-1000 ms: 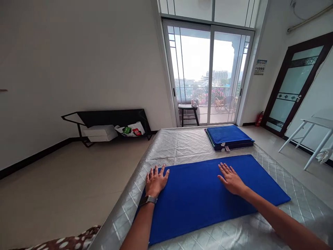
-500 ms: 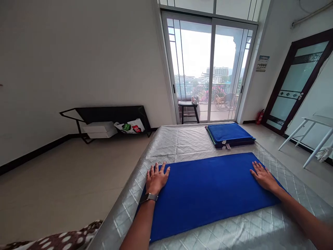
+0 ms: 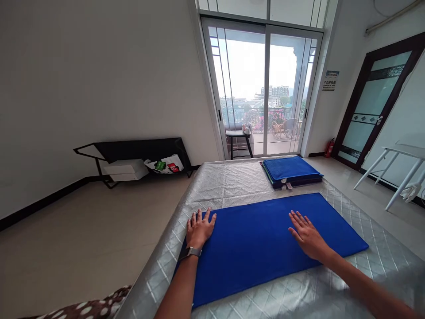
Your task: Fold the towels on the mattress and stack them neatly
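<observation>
A flat blue cloth (image 3: 252,248) lies spread out on a silver quilted cover (image 3: 226,177). My left hand (image 3: 200,229) rests palm down at the cloth's left edge, fingers spread, with a watch on the wrist. Over the right half of the cloth is my right hand (image 3: 307,235), palm down with fingers stretched out; whether it presses on the fabric I cannot tell. Neither hand grips anything. Beyond the cloth, near the far right corner of the cover, sits a stack of folded cloths (image 3: 292,172) with a blue one on top and small white tags at its front.
On the floor by the left wall, a black frame (image 3: 139,150) holds white boxes (image 3: 122,170) and a printed bag (image 3: 166,165). A dark stool (image 3: 238,135) stands by the sliding glass door. At the right are a white table (image 3: 403,153) and a fire extinguisher (image 3: 329,147).
My right hand has moved left from the cloth's right edge toward its middle, uncovering that edge. My left hand stays in place on the left edge. The view has shifted slightly.
</observation>
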A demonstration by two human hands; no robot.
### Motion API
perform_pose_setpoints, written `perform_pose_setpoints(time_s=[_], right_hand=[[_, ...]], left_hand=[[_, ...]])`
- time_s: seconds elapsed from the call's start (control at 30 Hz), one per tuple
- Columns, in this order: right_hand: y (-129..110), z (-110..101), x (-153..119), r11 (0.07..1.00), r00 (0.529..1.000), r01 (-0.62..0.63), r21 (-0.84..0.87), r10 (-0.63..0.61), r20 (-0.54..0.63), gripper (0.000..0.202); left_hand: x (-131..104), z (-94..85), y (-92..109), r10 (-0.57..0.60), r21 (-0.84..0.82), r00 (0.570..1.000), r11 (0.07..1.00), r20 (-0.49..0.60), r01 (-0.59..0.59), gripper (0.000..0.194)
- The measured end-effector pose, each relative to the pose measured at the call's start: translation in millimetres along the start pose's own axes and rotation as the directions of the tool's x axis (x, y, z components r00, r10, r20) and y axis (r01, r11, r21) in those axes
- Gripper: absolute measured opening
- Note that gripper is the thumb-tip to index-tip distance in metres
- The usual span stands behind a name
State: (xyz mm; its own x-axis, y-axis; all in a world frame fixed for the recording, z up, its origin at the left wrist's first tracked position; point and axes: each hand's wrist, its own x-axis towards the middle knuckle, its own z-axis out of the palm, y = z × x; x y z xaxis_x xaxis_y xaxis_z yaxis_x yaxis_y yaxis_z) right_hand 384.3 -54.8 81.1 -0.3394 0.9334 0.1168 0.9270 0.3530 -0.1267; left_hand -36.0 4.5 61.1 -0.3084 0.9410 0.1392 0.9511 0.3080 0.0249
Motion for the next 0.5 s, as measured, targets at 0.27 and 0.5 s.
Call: perform_pose_setpoints(time_s=[0.27,0.5], right_hand=[[-39.4,20.1,-13.0,0.98,0.976,0.162,0.114,-0.176,0.129,0.065],[95.8,15.6,-45.3,0.973,0.975,-0.219,-0.069,0.222,0.023,0.068]], left_hand=[[0.2,-0.9,1.9,-0.006,-0.023,1.0,1.0,-0.005,0.005,0.058],[0.7,1.5,-0.1,-0.001,-0.017,1.0,1.0,-0.001,0.001,0.059]])
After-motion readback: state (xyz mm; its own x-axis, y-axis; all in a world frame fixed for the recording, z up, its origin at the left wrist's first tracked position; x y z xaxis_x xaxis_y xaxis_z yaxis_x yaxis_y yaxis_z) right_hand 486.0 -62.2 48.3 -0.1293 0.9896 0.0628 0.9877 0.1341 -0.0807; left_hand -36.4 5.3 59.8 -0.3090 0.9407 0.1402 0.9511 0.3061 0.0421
